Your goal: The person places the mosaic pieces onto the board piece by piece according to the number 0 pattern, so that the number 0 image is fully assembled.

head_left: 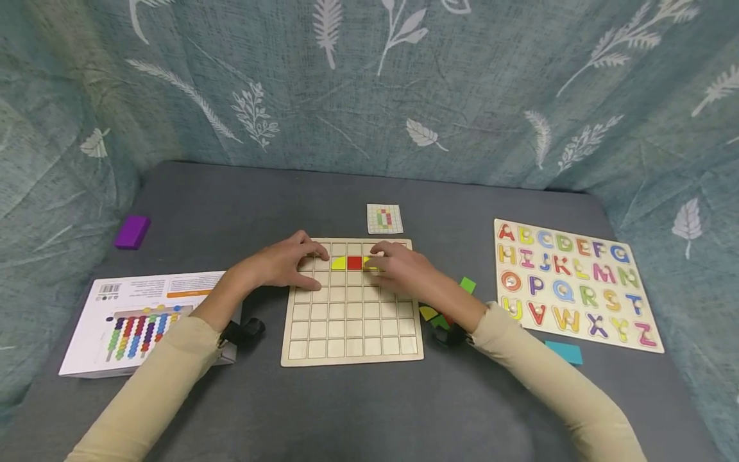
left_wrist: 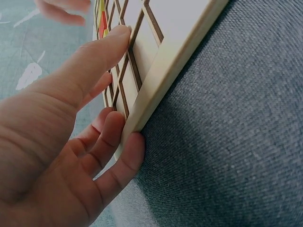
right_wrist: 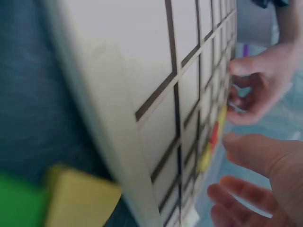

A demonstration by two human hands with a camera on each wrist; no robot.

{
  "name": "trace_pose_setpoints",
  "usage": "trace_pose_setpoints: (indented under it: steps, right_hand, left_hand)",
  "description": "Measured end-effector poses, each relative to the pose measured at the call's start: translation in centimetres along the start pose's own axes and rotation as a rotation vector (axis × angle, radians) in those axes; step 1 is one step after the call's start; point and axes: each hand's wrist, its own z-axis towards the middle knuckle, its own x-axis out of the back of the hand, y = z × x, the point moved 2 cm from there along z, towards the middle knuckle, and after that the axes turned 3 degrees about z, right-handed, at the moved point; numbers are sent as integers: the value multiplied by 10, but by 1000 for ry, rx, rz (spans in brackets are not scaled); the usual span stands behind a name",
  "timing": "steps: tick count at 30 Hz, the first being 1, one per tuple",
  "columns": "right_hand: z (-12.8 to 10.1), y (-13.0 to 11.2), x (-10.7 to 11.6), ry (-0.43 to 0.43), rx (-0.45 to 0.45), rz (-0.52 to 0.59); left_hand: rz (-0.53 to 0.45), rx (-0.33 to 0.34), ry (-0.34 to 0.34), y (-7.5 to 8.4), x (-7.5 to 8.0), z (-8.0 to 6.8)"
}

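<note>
A wooden grid board (head_left: 346, 330) lies flat on the table. In one of its upper rows sit a yellow piece with a rounded corner (head_left: 339, 264), a red square (head_left: 355, 263) and a second yellow piece (head_left: 371, 264), side by side. My left hand (head_left: 283, 263) rests at the board's left side, thumb on its face and other fingertips around the edge and grid. Over the board's upper right, my right hand (head_left: 404, 269) has its fingers loosely bent beside the second yellow piece, partly covering it. Thumb and fingers stand apart in the right wrist view, with nothing between them.
A small pattern card (head_left: 385, 219) lies behind the board. Loose green, yellow and red pieces (head_left: 428, 313) lie partly under the right forearm. Farther right are an alphabet puzzle (head_left: 577, 262) and a teal block (head_left: 564, 353); at left, a white box (head_left: 138, 289) and a purple block (head_left: 133, 232).
</note>
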Motion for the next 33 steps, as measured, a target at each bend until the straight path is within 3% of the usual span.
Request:
trace_pose_setpoints:
  steps: [3, 8, 14, 33]
  right_hand:
    - [-27, 6, 9, 50, -35, 33]
    - [-77, 29, 14, 60, -168, 66]
    - [-112, 48, 14, 90, -264, 108]
    - [-118, 52, 12, 104, -254, 114]
  left_hand:
    - [-8, -3, 3, -1, -1, -1]
    - [-7, -5, 8, 0, -1, 0]
    - [9, 4, 20, 0, 0, 1]
    - [4, 8, 19, 0, -2, 1]
